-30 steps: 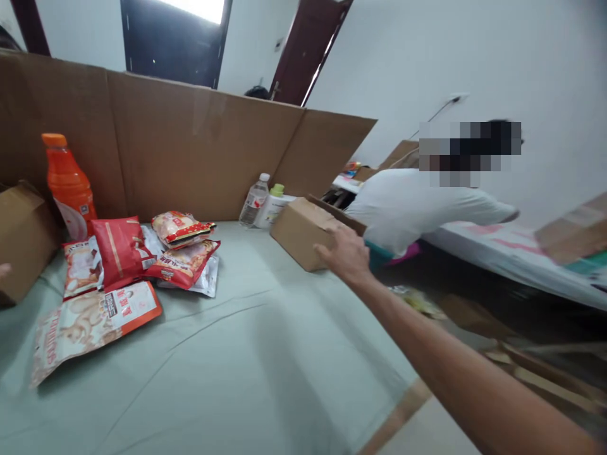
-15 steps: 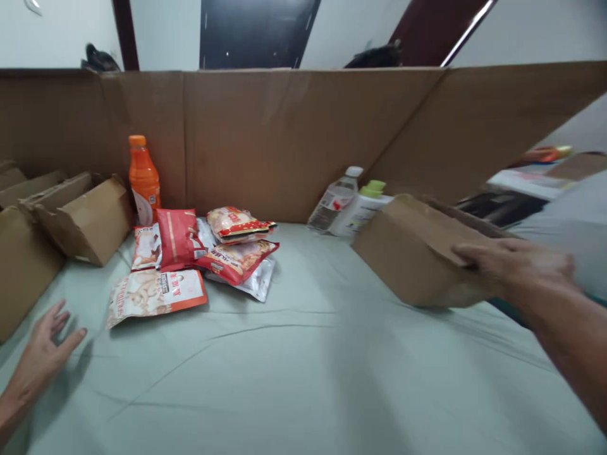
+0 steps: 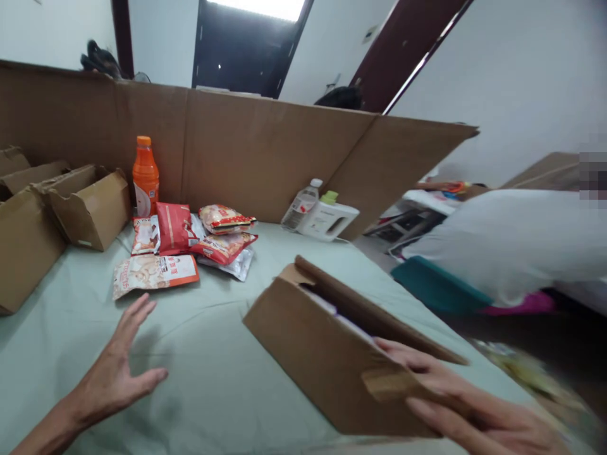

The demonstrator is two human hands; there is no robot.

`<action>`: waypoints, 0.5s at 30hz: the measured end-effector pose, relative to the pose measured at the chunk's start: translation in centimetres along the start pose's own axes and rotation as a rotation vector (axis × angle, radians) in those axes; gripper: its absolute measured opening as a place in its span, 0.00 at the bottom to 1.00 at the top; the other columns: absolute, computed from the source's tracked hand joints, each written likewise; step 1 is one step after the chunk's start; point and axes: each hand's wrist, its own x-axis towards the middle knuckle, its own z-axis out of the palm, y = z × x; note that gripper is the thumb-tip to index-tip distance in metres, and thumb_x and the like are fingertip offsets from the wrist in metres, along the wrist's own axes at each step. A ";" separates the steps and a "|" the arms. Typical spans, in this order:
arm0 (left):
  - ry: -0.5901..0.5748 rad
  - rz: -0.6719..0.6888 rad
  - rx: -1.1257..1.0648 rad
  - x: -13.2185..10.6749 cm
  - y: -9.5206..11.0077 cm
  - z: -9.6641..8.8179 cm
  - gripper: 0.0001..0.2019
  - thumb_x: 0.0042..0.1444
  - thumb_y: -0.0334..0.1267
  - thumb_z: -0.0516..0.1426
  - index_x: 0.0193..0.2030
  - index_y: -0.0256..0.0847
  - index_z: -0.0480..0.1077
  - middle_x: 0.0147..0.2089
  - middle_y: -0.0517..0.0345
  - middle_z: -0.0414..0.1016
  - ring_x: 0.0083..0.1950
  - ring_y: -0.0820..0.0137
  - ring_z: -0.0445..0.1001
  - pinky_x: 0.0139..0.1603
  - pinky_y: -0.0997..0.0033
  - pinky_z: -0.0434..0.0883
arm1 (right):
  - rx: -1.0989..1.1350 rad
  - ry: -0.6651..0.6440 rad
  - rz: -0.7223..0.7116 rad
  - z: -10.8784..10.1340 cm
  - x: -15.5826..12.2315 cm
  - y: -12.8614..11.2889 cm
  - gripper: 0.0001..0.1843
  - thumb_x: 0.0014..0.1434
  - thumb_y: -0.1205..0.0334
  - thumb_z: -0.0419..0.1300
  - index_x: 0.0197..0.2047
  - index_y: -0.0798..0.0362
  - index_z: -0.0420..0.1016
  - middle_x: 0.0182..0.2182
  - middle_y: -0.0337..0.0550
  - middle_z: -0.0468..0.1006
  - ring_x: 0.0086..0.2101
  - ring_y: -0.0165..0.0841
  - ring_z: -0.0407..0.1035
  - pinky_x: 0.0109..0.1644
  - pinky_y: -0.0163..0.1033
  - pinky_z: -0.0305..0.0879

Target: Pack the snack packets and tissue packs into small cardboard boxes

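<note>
My right hand (image 3: 474, 395) grips the near end of a cardboard box (image 3: 327, 360), its thumb outside and fingers over the open top edge. Something white and purple shows inside the box, too little of it to name. The box sits tilted over the right part of the green cloth (image 3: 199, 373). To the left, my left hand (image 3: 114, 366) hovers over the cloth with fingers and thumb spread, holding nothing. Just beyond its fingertips lies a white and orange snack packet (image 3: 156, 276). Behind that is a pile with a red packet (image 3: 174, 229) and a red noodle-like packet (image 3: 225, 248).
An orange drink bottle (image 3: 145, 180) stands by the cardboard wall (image 3: 251, 151). More open cardboard boxes (image 3: 95, 212) are at left. A clear bottle (image 3: 302, 205) and a white jug (image 3: 329, 218) stand at the back right. Beyond the edge a person in white (image 3: 502, 240) bends near a teal tub (image 3: 439, 284).
My right hand has brought the cardboard box nearer and left. My left hand has moved right, towards the packets. The view has turned rightward, showing more of the other person.
</note>
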 end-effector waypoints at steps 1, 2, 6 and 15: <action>-0.068 0.051 -0.027 -0.2 0.8 0.5 0.45 0.57 0.47 0.64 0.76 0.61 0.44 0.80 0.49 0.43 0.78 0.42 0.48 0.71 0.30 0.56 | 0.070 -0.096 -0.061 0.4 -0.9 -1.4 0.05 0.56 0.49 0.66 0.31 0.32 0.84 0.39 0.45 0.86 0.48 0.54 0.79 0.44 0.56 0.80; -0.136 0.089 -0.061 -0.4 1.6 0.9 0.51 0.55 0.48 0.66 0.77 0.63 0.39 0.81 0.50 0.39 0.79 0.41 0.46 0.71 0.29 0.55 | 0.130 -0.196 -0.119 0.8 -1.7 -2.8 0.05 0.57 0.52 0.66 0.31 0.33 0.84 0.38 0.44 0.85 0.50 0.52 0.79 0.47 0.55 0.79; -0.329 0.154 -0.205 -0.7 3.7 1.6 0.65 0.46 0.59 0.72 0.78 0.61 0.28 0.82 0.49 0.30 0.79 0.37 0.39 0.73 0.28 0.47 | 0.295 -0.552 -0.237 1.8 -3.1 -6.9 0.09 0.63 0.52 0.64 0.32 0.38 0.83 0.36 0.40 0.84 0.54 0.43 0.76 0.61 0.56 0.70; -0.327 0.218 -0.359 -2.6 4.9 1.8 0.65 0.46 0.55 0.71 0.79 0.53 0.30 0.80 0.46 0.39 0.78 0.37 0.46 0.76 0.35 0.48 | 0.103 -0.736 -0.152 2.8 -0.8 -11.4 0.21 0.70 0.52 0.56 0.60 0.46 0.78 0.59 0.51 0.78 0.60 0.42 0.70 0.64 0.51 0.67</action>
